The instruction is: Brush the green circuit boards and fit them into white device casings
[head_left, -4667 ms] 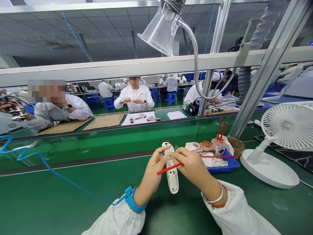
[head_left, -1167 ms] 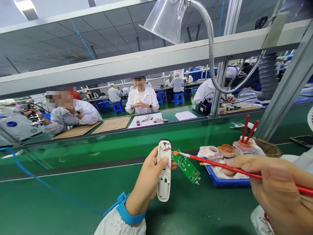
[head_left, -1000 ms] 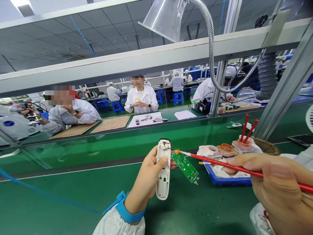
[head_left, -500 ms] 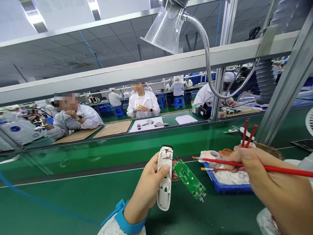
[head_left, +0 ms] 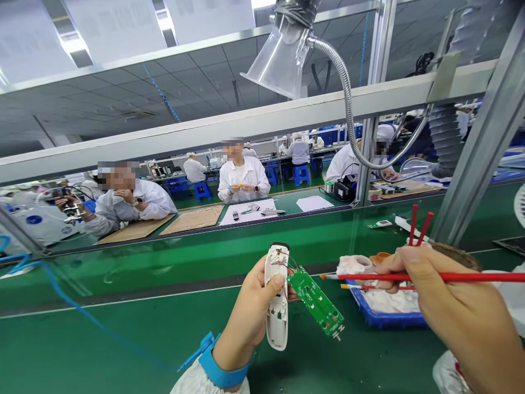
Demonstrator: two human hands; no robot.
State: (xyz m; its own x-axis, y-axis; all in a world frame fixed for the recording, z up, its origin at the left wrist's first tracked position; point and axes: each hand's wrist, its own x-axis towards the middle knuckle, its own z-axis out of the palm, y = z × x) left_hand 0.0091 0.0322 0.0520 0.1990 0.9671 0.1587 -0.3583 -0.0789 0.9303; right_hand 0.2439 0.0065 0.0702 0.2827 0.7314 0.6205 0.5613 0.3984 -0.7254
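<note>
My left hand is wrapped around a white plastic housing, held upright above the green bench. A green circuit board hangs from the housing's top by thin red wires and slopes down to the right. My right hand is closed on a red-handled brush that lies level, its tip pointing left a short way right of the board. A blue wrist strap sits on my left wrist.
A blue tray with white cloth, a second brush and small pots sits right of the board; two red sticks stand behind it. A clear funnel hood on a flexible hose hangs overhead. Workers in white coats sit at benches opposite.
The brush tip has drawn back to the right, away from the circuit board's top. The board has swung lower and further from the housing. My left hand keeps its hold.
</note>
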